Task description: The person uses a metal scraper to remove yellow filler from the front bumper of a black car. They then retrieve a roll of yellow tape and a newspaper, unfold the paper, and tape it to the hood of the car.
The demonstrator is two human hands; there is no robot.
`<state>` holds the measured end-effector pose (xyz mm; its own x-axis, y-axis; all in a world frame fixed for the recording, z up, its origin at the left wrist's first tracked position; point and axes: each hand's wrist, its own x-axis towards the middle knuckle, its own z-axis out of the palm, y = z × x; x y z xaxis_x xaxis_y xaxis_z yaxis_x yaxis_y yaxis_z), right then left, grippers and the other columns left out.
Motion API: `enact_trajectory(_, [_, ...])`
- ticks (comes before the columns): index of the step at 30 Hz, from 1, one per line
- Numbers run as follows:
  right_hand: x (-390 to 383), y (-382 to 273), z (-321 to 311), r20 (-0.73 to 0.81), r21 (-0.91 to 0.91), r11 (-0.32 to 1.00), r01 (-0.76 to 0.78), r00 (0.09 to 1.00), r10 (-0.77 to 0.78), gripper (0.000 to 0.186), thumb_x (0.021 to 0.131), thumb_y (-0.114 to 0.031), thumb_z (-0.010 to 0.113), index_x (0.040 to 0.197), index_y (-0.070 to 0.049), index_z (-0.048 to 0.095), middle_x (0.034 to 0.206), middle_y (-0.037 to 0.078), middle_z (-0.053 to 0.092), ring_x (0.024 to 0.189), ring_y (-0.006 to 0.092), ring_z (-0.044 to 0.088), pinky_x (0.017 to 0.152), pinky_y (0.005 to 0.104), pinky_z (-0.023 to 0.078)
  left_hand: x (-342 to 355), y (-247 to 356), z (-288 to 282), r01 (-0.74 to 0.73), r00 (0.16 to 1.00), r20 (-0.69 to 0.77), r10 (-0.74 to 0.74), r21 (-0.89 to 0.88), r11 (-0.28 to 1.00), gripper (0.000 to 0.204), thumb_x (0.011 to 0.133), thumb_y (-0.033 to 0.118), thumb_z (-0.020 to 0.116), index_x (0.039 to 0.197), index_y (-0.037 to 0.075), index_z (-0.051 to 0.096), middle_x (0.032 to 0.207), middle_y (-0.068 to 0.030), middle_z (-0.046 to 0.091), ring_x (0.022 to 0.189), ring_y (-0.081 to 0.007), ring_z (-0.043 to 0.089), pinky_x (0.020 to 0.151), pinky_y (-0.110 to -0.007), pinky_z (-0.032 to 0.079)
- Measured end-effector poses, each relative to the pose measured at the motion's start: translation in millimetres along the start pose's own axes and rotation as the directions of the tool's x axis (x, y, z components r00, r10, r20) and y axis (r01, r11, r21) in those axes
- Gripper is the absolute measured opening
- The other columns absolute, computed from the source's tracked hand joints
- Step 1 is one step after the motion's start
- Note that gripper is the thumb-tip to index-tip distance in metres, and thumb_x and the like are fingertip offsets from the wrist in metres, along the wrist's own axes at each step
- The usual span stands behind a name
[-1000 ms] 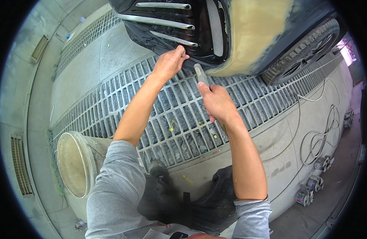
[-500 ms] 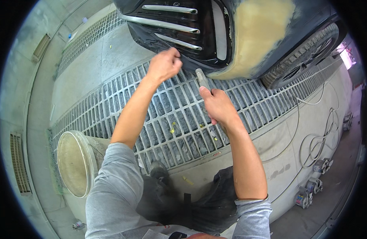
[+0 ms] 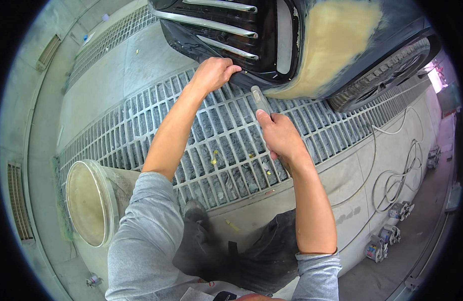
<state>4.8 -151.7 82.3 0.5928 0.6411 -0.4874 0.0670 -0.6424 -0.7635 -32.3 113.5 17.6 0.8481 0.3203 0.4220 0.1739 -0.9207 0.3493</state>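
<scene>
The lower edge of a dark car bumper (image 3: 191, 44) is before me, with chrome strips across its black grille. My left hand (image 3: 214, 74) is at that edge, fingers curled and thumb stretched out over the lip. What its fingers may hold is hidden. My right hand (image 3: 281, 134) is wrapped round a long, narrow grey tool with a rounded end (image 3: 259, 99). The tool's tip points up to the bumper's underside, close to a beige filler patch (image 3: 337, 40). Whether the tip touches the bumper, I cannot tell.
A metal floor grate (image 3: 211, 145) runs beneath my hands and the car's front wheel (image 3: 379, 75). At the left stands a pale bucket (image 3: 108, 200). A hose (image 3: 399, 180) lies coiled on the right, near small grey spray-gun-like items (image 3: 377, 248).
My left hand has moved up and right against the bumper's lower edge, and its thumb has stretched out. My right hand keeps the grey tool in nearly the same place.
</scene>
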Motion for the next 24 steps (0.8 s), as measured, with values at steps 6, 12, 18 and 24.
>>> enact_trajectory(6, [-3.9, 2.9, -5.4, -0.023, 0.047, 0.999, 0.023, 0.999, -0.021, 0.058, 0.099, -0.045, 0.047, 0.098, 0.012, 0.06, 0.073, 0.017, 0.061, 0.047, 0.0227, 0.057, 0.046, 0.0369, 0.047, -3.6, 5.0, -31.9, 0.166, 0.986, -0.029, -0.163, 0.159, 0.973, 0.02, 0.092, 0.014, 0.054, 0.091, -0.002, 0.066, 0.086, -0.026, 0.067, 0.089, -0.0452, 0.064, 0.076, -0.054, 0.05])
enact_trajectory(12, [-12.9, 4.3, -16.7, -0.09, 0.125, 0.992, -0.003, 0.996, 0.015, 0.05, 0.1, -0.044, 0.049, 0.087, 0.004, 0.058, 0.063, 0.003, 0.049, 0.045, 0.012, 0.046, 0.037, 0.0294, 0.038, -3.3, 42.8, -17.0, 0.167, 0.95, 0.236, -0.205, 0.172, 0.971, 0.05, 0.083, 0.055, 0.069, 0.08, 0.005, 0.07, 0.078, -0.0184, 0.07, 0.08, -0.0374, 0.068, 0.072, -0.046, 0.053])
enact_trajectory(18, [-37.8, 11.2, -38.9, -0.17, 0.173, 0.984, 0.028, 0.985, 0.002, 0.047, 0.101, -0.042, 0.049, 0.094, 0.004, 0.058, 0.068, 0.002, 0.049, 0.048, 0.0106, 0.047, 0.037, 0.0279, 0.039, 6.5, 41.5, -34.5, 0.181, 0.973, 0.071, -0.219, 0.35, 0.919, 0.031, 0.089, 0.035, 0.064, 0.084, 0.005, 0.071, 0.084, -0.0198, 0.07, 0.083, -0.0381, 0.068, 0.073, -0.049, 0.054])
enact_trajectory(24, [-44.3, 10.0, -41.3, -0.236, 0.161, 0.983, 0.085, 0.971, -0.045, 0.054, 0.099, -0.042, 0.049, 0.09, 0.01, 0.059, 0.066, 0.013, 0.059, 0.047, 0.0225, 0.058, 0.04, 0.035, 0.046, 12.2, 107.3, -12.3, 0.042, 0.989, 0.147, -0.005, -0.251, 0.967, 0.04, 0.084, 0.042, 0.072, 0.086, 0.002, 0.069, 0.075, -0.0146, 0.068, 0.071, -0.0309, 0.067, 0.066, -0.039, 0.052])
